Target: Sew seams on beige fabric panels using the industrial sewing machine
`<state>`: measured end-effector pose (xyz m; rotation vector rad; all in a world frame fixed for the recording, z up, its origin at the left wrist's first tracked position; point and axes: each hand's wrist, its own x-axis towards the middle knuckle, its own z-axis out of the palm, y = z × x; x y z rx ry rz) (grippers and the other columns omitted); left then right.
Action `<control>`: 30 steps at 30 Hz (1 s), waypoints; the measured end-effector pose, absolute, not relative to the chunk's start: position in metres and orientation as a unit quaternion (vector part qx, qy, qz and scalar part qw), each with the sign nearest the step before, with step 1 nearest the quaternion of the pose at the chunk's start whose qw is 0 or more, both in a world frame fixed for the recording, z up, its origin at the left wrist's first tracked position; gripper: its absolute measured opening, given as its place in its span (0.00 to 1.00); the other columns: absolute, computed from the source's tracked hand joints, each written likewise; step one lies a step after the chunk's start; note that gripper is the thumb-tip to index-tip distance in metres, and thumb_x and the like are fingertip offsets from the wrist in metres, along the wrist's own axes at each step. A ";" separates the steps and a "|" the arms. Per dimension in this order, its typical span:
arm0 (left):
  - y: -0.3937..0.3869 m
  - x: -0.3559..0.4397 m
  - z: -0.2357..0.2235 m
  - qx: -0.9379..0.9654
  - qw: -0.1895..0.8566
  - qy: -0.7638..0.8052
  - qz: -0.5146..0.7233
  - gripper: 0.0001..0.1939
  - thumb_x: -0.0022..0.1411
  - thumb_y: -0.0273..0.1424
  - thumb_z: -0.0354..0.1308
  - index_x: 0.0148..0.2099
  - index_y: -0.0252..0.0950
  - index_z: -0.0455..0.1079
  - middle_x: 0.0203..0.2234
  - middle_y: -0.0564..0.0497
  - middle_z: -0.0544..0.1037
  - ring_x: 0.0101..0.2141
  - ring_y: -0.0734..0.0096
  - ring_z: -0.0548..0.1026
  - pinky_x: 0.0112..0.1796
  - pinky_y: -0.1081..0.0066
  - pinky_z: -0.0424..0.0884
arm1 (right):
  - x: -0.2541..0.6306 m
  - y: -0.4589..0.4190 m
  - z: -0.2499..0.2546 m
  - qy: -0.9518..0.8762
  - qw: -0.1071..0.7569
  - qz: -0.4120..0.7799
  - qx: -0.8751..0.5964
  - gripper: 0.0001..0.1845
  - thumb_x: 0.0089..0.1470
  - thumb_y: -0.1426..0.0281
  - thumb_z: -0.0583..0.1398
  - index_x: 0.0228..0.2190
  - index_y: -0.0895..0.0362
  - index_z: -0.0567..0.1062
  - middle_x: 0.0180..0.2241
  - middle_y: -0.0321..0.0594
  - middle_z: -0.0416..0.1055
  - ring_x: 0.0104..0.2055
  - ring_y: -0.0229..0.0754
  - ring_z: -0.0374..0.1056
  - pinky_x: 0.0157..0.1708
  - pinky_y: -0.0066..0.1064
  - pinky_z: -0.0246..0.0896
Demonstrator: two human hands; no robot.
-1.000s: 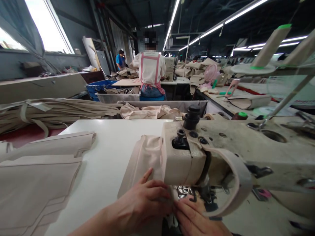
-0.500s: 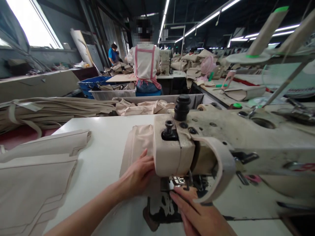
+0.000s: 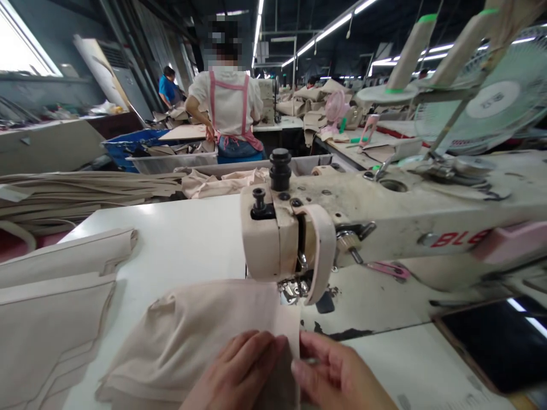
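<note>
A beige fabric piece (image 3: 205, 319) lies bunched on the white machine table, its right part at the presser foot (image 3: 291, 291) of the sewing machine (image 3: 269, 245). My left hand (image 3: 243, 367) presses on this fabric with its fingers together and bent, gripping it near the right edge. Just across that edge, my right hand (image 3: 333, 370) pinches the fabric border between thumb and fingers. Both hands are in front of the needle area, close to each other. The machine head partly hides the needle.
Stacked beige panels (image 3: 51, 330) lie at the left. A phone (image 3: 499, 341) rests at the right, and pink thread snips (image 3: 388, 270) lie under the machine arm. Behind the table are a bundle of strips (image 3: 85, 191), thread cones (image 3: 412, 54) and a seated co-worker (image 3: 228, 108).
Both hands have come back toward me, from beside and under the machine head to the fabric in front. The fabric has moved from behind the head to its front left. The view has turned right.
</note>
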<state>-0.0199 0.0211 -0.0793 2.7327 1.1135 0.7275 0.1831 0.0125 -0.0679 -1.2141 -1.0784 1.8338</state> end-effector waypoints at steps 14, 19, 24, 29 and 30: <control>0.099 0.020 -0.029 0.781 0.390 0.455 0.174 0.04 0.59 0.28 0.55 0.32 0.35 0.68 0.27 0.51 0.74 0.31 0.66 0.73 0.34 0.71 0.69 | 0.177 0.044 -0.062 -0.374 0.371 0.671 -0.522 0.11 0.44 0.63 0.65 0.29 0.57 0.78 0.22 0.33 0.75 0.26 0.39 0.73 0.26 0.26 0.66; 0.095 0.015 -0.035 0.678 0.494 0.511 0.187 0.07 0.60 0.29 0.50 0.29 0.36 0.62 0.17 0.58 0.64 0.15 0.76 0.66 0.14 0.79 0.62 | 0.173 0.031 -0.071 -0.532 0.421 0.493 -0.544 0.24 0.41 0.75 0.59 0.44 0.54 0.74 0.29 0.34 0.70 0.25 0.38 0.69 0.24 0.26 0.66; 0.089 0.016 -0.036 0.658 0.495 0.532 0.198 0.07 0.61 0.29 0.48 0.32 0.35 0.65 0.17 0.57 0.68 0.15 0.76 0.69 0.15 0.79 0.64 | 0.174 0.021 -0.076 -0.577 0.423 0.464 -0.523 0.29 0.43 0.78 0.55 0.50 0.54 0.67 0.34 0.39 0.72 0.28 0.39 0.72 0.25 0.26 0.72; 0.090 0.027 -0.030 0.690 0.398 0.558 0.231 0.08 0.53 0.22 0.52 0.23 0.35 0.61 0.15 0.56 0.67 0.17 0.77 0.67 0.18 0.80 0.62 | 0.187 0.023 -0.073 -0.770 0.322 0.184 -0.519 0.30 0.47 0.79 0.56 0.54 0.58 0.67 0.53 0.53 0.68 0.49 0.54 0.70 0.46 0.47 0.71; 0.090 0.029 -0.029 0.686 0.402 0.562 0.228 0.08 0.52 0.22 0.51 0.23 0.36 0.59 0.14 0.57 0.66 0.15 0.78 0.66 0.16 0.81 0.60 | 0.190 0.023 -0.072 -0.808 0.294 0.130 -0.495 0.30 0.49 0.79 0.56 0.55 0.59 0.68 0.55 0.52 0.67 0.53 0.57 0.66 0.51 0.50 0.68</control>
